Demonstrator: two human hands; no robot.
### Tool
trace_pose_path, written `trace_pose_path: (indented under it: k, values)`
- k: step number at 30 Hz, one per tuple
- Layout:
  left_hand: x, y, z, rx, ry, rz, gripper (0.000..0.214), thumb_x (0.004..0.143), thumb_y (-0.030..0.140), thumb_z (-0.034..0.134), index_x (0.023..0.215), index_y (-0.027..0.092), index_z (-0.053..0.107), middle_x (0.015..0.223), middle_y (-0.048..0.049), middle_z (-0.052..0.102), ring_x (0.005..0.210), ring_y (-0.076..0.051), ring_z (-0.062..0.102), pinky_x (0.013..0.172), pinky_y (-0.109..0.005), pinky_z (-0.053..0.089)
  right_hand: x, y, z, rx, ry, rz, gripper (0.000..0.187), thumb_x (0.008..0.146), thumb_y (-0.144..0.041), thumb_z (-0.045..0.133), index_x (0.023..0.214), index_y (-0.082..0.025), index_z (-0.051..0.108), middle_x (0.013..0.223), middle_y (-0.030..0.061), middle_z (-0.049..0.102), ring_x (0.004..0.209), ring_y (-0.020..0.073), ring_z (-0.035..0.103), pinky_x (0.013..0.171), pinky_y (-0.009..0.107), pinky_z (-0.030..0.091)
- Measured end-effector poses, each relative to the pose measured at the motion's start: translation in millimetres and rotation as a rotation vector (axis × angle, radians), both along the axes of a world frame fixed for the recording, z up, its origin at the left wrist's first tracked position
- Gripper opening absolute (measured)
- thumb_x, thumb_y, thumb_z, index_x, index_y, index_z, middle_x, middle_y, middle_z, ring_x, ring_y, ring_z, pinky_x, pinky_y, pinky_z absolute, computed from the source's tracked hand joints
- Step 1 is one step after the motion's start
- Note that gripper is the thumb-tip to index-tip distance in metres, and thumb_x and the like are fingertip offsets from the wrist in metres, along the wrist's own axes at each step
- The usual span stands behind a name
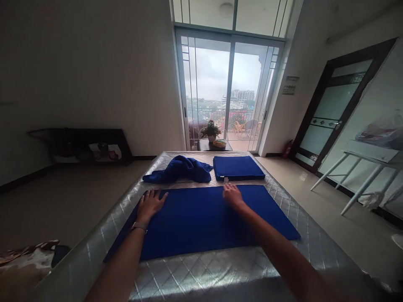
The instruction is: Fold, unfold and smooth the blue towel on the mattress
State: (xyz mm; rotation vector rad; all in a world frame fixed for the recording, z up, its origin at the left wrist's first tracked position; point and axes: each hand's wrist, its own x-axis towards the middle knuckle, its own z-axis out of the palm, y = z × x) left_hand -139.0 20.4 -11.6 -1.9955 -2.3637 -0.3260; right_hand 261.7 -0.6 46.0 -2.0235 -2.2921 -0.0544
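A large blue towel point(201, 220) lies spread flat on a quilted silver mattress point(201, 272). My left hand point(150, 204) rests flat on the towel's far left corner with its fingers apart. My right hand point(232, 195) presses on the towel's far edge near the middle, fingers curled down. Beyond the spread towel sit a crumpled blue towel point(179, 170) on the left and a neatly folded blue towel point(237, 167) on the right, just past my right hand.
A glass sliding door point(228, 90) to a balcony stands beyond the mattress, with a potted plant point(211, 131) on a small table. A dark low shelf point(83, 145) is at the left wall. White table legs point(355, 176) stand at right.
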Motion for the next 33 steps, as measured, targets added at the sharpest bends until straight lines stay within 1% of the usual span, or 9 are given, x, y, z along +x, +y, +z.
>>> trace_pose_path:
  k: [2,4,6,8,12,19,22,26,33]
  values:
    - [0,0,0.1,-0.003,-0.001,0.002,0.081,0.096,0.07,0.021,0.157,0.019,0.037,0.165,-0.0163,0.032,0.153,-0.034,0.026,0.122,-0.055,0.02,-39,-1,-9.8,-0.003,0.082,0.131,0.06,0.102,-0.038,0.028,0.155,-0.012,0.04,0.162,0.0086,0.037,0.151,0.0167,0.029,0.123,0.032,0.017]
    - [0,-1,0.4,-0.007,-0.008,0.005,0.081,0.096,0.07,0.02,0.157,0.019,0.037,0.165,-0.0158,0.031,0.153,-0.034,0.025,0.122,-0.054,0.019,-63,-1,-19.0,-0.053,0.163,0.184,0.065,0.104,-0.044,0.024,0.158,-0.009,0.032,0.165,0.0098,0.03,0.154,0.0181,0.022,0.124,0.035,0.014]
    - [1,-2,0.2,0.0,-0.014,0.01,0.081,0.097,0.069,0.019,0.157,0.019,0.037,0.165,-0.016,0.031,0.153,-0.033,0.025,0.123,-0.053,0.018,-71,1,-25.9,-0.111,0.206,0.182,0.069,0.104,-0.048,0.022,0.16,-0.008,0.026,0.167,0.0095,0.023,0.155,0.0193,0.016,0.125,0.038,0.011]
    - [1,-2,-0.3,0.01,-0.015,0.009,0.08,0.097,0.069,0.02,0.157,0.02,0.037,0.165,-0.0167,0.031,0.153,-0.034,0.025,0.123,-0.053,0.018,-65,3,-29.6,-0.139,0.215,0.168,0.071,0.104,-0.051,0.021,0.161,-0.01,0.023,0.168,0.0077,0.019,0.156,0.0188,0.013,0.126,0.039,0.007]
    - [0,0,-0.7,-0.009,-0.014,0.0,0.081,0.096,0.07,0.021,0.157,0.02,0.037,0.165,-0.0175,0.03,0.153,-0.035,0.025,0.122,-0.054,0.018,-18,9,-30.7,-0.143,0.187,0.094,0.071,0.104,-0.053,0.018,0.162,-0.012,0.021,0.169,0.0051,0.017,0.156,0.0167,0.012,0.126,0.037,0.005]
    - [-1,1,1.8,-0.048,0.01,0.011,0.08,0.096,0.067,0.023,0.157,0.017,0.036,0.165,-0.0176,0.031,0.153,-0.035,0.024,0.123,-0.054,0.018,117,14,-34.3,-0.154,0.076,-0.196,0.071,0.103,-0.051,0.019,0.162,-0.012,0.018,0.17,0.0056,0.015,0.156,0.0192,0.012,0.126,0.038,0.006]
    - [0,-1,4.2,-0.048,0.012,-0.001,0.079,0.096,0.065,0.024,0.157,0.016,0.036,0.165,-0.0184,0.03,0.154,-0.034,0.023,0.123,-0.054,0.018,157,13,-36.9,-0.141,0.063,-0.297,0.071,0.103,-0.049,0.018,0.162,-0.01,0.016,0.17,0.0069,0.014,0.156,0.02,0.012,0.126,0.038,0.007]
    - [3,-6,9.6,-0.011,0.029,-0.003,0.075,0.096,0.06,0.027,0.152,0.013,0.044,0.162,-0.0195,0.037,0.151,-0.035,0.031,0.121,-0.054,0.023,169,11,-40.2,-0.11,0.061,-0.339,0.07,0.103,-0.048,0.018,0.162,-0.009,0.018,0.17,0.0072,0.015,0.156,0.0202,0.013,0.126,0.038,0.008]
    - [18,-21,21.9,0.289,0.201,-0.111,0.064,0.097,0.041,0.027,0.139,0.002,0.055,0.149,-0.021,0.054,0.144,-0.035,0.041,0.123,-0.051,0.024,164,11,-42.7,-0.066,0.078,-0.342,0.069,0.103,-0.047,0.021,0.161,-0.009,0.022,0.169,0.0083,0.019,0.156,0.0201,0.014,0.125,0.037,0.008]
